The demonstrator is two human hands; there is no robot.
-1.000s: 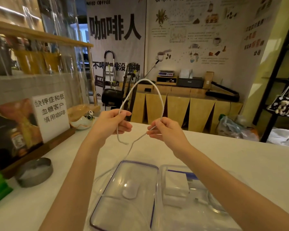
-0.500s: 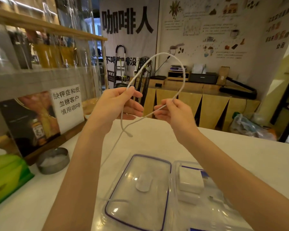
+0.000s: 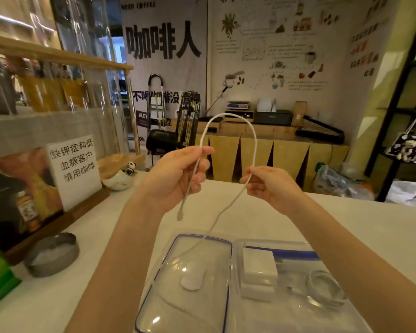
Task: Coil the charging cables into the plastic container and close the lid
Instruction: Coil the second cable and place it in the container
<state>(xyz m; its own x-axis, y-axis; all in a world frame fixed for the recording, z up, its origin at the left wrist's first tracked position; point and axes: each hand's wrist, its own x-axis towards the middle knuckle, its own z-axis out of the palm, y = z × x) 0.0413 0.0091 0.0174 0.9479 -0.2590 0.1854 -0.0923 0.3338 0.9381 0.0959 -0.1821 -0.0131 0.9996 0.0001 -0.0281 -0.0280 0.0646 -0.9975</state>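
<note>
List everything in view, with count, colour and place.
cable: 1, white, arched between both hands, tail trailing over the lid
lid: 1, clear with blue rim, on the counter, left of the container
container: 1, clear, open, near right
chargers: 2, white, inside the container
coiled cable: 1, pale, inside the container
sign: 1, white, left
metal dish: 1, grey, left
counter: 1, white
left hand: pinches the cable
right hand: pinches the cable
</note>
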